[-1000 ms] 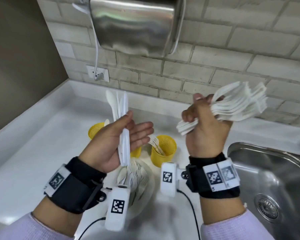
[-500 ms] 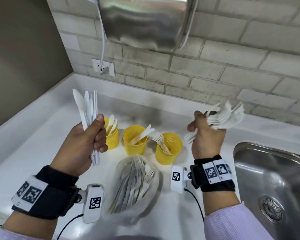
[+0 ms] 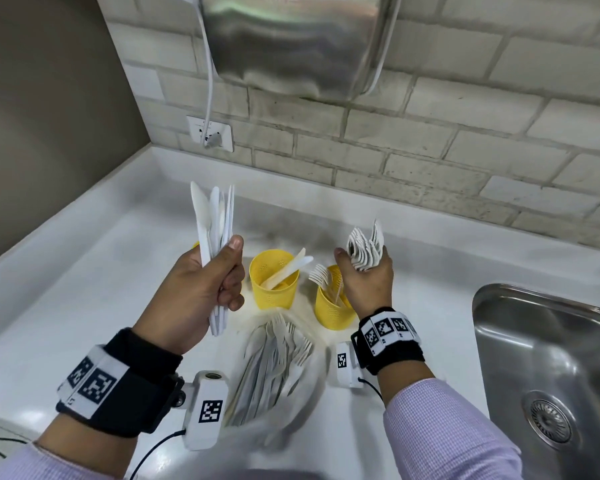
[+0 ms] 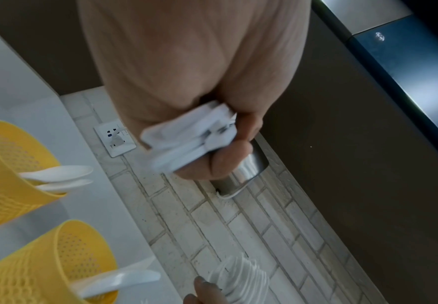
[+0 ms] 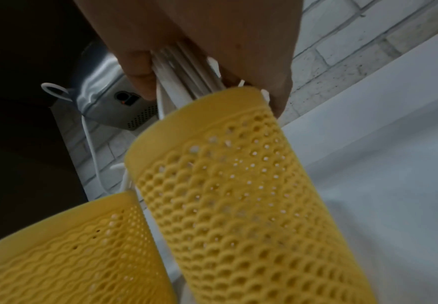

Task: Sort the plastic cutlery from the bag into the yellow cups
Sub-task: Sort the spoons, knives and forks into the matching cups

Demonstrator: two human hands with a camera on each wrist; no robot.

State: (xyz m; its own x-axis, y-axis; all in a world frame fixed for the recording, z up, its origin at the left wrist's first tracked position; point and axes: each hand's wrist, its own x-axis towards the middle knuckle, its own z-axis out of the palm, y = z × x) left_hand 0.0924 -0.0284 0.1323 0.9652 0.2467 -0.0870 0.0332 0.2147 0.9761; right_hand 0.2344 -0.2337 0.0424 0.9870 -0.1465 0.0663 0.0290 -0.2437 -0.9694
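While no writing is legible, the left hand (image 3: 191, 292) grips white plastic knives (image 3: 212, 223); the right hand (image 3: 368, 282) clutches what look like white plastic forks (image 3: 365, 244) above the right perforated yellow cup (image 3: 333, 311).

bare counter left (image 3: 66, 271) — cups (image 3: 274, 282), sink (image 3: 534, 341) right

Left hand (image 3: 201, 289) and right hand (image 3: 368, 282) raised, fingers curled.

Lilac sleeves (image 3: 440, 427). Black wrist straps (image 3: 136, 386) with white fiducial tags; white tagged camera pods (image 3: 207, 410) at 6 o'clock, black cables.
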